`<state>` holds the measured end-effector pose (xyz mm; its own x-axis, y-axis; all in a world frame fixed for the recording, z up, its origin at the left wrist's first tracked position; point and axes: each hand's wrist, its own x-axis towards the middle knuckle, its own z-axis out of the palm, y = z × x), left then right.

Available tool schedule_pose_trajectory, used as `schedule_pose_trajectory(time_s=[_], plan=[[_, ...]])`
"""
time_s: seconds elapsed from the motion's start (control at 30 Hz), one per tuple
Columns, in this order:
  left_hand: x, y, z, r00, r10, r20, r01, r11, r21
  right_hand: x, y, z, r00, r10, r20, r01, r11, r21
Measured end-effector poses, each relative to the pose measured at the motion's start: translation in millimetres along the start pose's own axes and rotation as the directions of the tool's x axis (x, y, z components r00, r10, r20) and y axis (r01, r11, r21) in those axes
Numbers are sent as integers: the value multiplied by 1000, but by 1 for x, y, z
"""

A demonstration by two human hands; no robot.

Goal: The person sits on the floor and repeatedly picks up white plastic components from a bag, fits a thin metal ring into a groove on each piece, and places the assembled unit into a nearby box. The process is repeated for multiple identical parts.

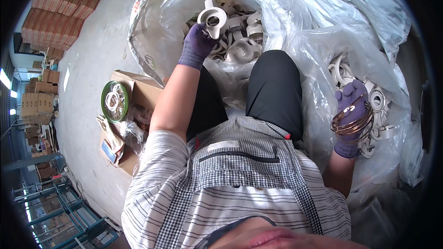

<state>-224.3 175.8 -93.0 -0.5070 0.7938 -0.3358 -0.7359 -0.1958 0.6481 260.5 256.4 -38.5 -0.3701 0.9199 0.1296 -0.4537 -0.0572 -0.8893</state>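
My left hand (197, 46), in a purple glove, grips a pale plastic ring-shaped part (218, 30) with a tab at the top and a spout-like point at the bottom. It is held over a large clear plastic bag (159, 14) containing many similar pale parts (242, 50). On the right, my gloved right hand (348, 110) is turned palm up, and its fingers curl in around a bundle of thin copper-coloured wire rings (353, 128). Under and beside that hand, a second clear bag (318, 106) holds more pale ring parts (378, 101).
An open cardboard box (145, 92) stands at my left, carrying a round green-rimmed dish (109, 113), a pale glove (113, 136) and crumpled clear plastic. Stacked cartons (60, 14) stand farther off across the floor. A teal metal frame (69, 212) is at lower left.
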Motion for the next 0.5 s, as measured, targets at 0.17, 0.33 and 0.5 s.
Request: schedule_pose_trajectory(time_s=[0.17,0.33,0.5], plan=[[-89,-28,41,831,98,548,-287,919,271,-12,-4,14,998,44,55,-50,994,102],[-138,-52,90,75,-13,997,-996,-43,74,6,10,19,962,216,167,-239,961,137],[-121,-84,64,179,-134,975,-981,51,188,-9,20,71,864,452,221,-477,876,75]])
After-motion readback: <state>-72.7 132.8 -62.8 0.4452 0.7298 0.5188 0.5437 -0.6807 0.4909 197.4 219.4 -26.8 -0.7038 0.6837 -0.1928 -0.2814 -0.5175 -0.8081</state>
